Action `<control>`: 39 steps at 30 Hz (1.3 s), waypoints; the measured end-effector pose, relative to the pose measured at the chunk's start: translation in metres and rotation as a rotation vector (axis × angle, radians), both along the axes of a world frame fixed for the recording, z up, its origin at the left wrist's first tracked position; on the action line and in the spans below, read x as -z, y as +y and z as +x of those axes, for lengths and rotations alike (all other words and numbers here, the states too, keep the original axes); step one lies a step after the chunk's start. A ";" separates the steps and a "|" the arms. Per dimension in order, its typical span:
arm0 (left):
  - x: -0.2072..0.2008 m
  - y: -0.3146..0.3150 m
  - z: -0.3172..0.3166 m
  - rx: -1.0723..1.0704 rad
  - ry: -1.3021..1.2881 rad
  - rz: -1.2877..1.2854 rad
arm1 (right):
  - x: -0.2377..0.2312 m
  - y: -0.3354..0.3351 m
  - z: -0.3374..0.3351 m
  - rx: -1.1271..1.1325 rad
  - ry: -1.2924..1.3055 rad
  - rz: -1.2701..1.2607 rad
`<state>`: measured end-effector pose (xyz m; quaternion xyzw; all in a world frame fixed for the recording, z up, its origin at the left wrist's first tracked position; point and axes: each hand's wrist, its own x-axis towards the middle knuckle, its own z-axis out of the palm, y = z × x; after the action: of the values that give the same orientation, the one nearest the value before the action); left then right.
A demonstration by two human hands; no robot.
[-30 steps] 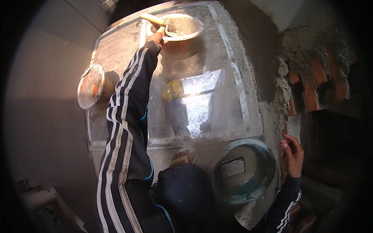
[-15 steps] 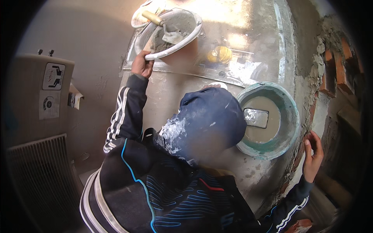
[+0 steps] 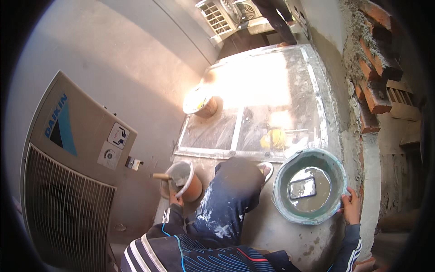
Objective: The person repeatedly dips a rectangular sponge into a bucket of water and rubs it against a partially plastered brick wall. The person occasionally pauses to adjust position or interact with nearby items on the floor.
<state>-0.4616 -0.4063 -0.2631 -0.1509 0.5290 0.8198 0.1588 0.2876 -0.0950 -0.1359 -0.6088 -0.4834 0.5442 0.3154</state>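
My left hand (image 3: pixel 176 200) grips the near rim of an orange bucket (image 3: pixel 195 189) with a whitish rim, low at the left. A trowel with a wooden handle (image 3: pixel 161 176) lies across the bucket's far-left edge, over grey mortar (image 3: pixel 180 172). At the right, my right hand (image 3: pixel 351 207) has its fingers curled on the rim of a round green basin (image 3: pixel 281 198). Murky water (image 3: pixel 321 195) fills the basin's bottom, with a shiny, dark-edged rectangular piece (image 3: pixel 302 187) in it. My bent knee (image 3: pixel 239 177), in stained dark trousers, lies between bucket and basin.
Ahead is a framed floor panel (image 3: pixel 235 129) with a second bucket (image 3: pixel 206 109) and a yellow round object (image 3: pixel 274 138). An air-conditioner unit (image 3: pixel 90 136) stands left. Broken brickwork (image 3: pixel 375 96) edges the right. A person's leg (image 3: pixel 277 20) shows far off.
My left hand has lowered the bucket from ahead to beside my left knee. My right hand, free before, is now on the basin's rim. The view has tilted upward.
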 end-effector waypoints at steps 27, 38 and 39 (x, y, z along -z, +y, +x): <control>-0.194 0.413 0.294 1.964 0.284 -0.820 | -0.004 0.003 -0.002 0.189 0.113 -0.399; -0.148 0.385 0.388 1.859 0.540 -1.083 | -0.008 -0.006 -0.060 0.254 -0.413 -0.178; -0.194 0.387 0.396 1.847 0.576 -1.270 | -0.032 0.002 -0.069 0.216 -0.480 -0.288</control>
<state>-0.0659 -0.0195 -0.0691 0.4329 0.7711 -0.0180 0.4666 0.2190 -0.0931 -0.1042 -0.8065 -0.3943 0.4111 0.1584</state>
